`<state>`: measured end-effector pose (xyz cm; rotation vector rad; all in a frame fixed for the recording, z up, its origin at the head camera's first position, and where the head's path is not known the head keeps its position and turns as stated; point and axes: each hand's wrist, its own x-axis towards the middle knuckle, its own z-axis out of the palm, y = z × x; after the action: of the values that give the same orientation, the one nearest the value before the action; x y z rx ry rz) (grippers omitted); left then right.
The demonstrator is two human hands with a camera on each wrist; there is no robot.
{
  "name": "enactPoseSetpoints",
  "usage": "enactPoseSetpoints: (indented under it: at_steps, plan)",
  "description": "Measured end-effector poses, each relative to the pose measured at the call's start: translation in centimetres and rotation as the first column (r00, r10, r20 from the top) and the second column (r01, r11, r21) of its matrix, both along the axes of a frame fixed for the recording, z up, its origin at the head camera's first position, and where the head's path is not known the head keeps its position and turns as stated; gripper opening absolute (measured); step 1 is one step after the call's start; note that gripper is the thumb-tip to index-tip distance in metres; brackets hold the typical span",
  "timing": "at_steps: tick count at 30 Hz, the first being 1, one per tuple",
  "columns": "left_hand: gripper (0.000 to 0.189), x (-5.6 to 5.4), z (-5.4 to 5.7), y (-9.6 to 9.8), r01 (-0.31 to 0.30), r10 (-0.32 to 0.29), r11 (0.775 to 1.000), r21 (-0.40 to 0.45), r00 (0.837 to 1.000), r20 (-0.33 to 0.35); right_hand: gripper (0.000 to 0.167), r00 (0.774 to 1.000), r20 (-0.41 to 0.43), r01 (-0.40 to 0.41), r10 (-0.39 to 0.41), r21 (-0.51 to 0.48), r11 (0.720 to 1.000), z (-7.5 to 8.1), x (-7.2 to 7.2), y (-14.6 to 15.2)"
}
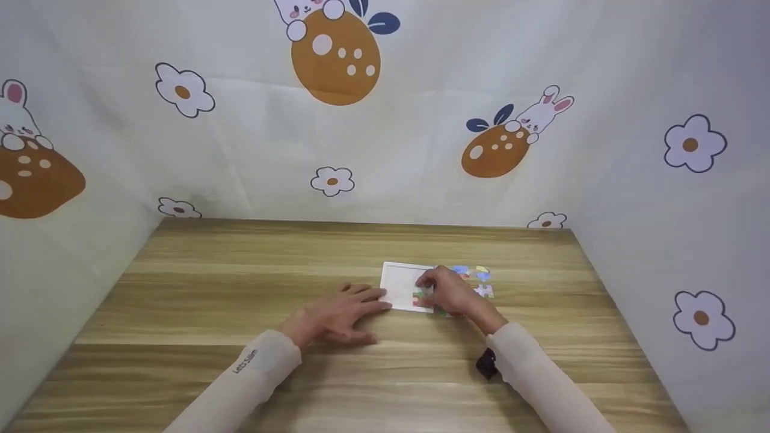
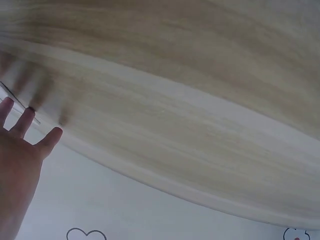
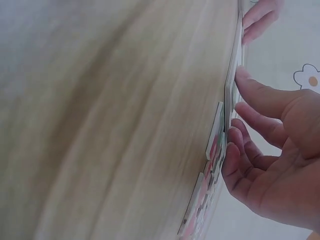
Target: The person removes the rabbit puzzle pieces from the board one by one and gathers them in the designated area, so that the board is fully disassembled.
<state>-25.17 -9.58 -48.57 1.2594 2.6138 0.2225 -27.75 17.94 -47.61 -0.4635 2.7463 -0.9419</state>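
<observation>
A white puzzle tray (image 1: 399,285) lies on the table, with a colourful jigsaw piece (image 1: 416,299) in its front right corner. My left hand (image 1: 337,314) has its fingers spread, two fingertips resting at the tray's left edge; in the left wrist view only part of this hand (image 2: 19,160) shows. Over the tray's right side bends my right hand (image 1: 452,291), thumb at the piece. The right wrist view shows this hand (image 3: 280,145) with thumb and forefinger apart at the tray and the other fingers bent above loose pieces (image 3: 214,145). No piece shows between its fingertips.
Several loose jigsaw pieces (image 1: 483,282) lie right of the tray, partly hidden by the right hand. A small black object (image 1: 486,364) is beside the right sleeve. A patterned curtain (image 1: 252,144) encloses the back and sides of the wooden table (image 1: 240,258).
</observation>
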Motion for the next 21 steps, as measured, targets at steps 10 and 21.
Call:
enactPoseSetpoints:
  at_steps: [10,21]
  plan:
    - [0.071,0.02,-0.87,-0.49,0.038,-0.038,0.999,0.004,0.998,-0.055,0.025,1.000,0.018,0.010,-0.010,0.004,1.000,0.36,-0.08,-0.04]
    - [0.070,0.34,-0.61,-0.64,0.034,-0.034,0.998,0.047,0.999,-0.009,0.017,1.000,0.019,0.023,-0.022,-0.059,0.998,0.49,0.30,0.00]
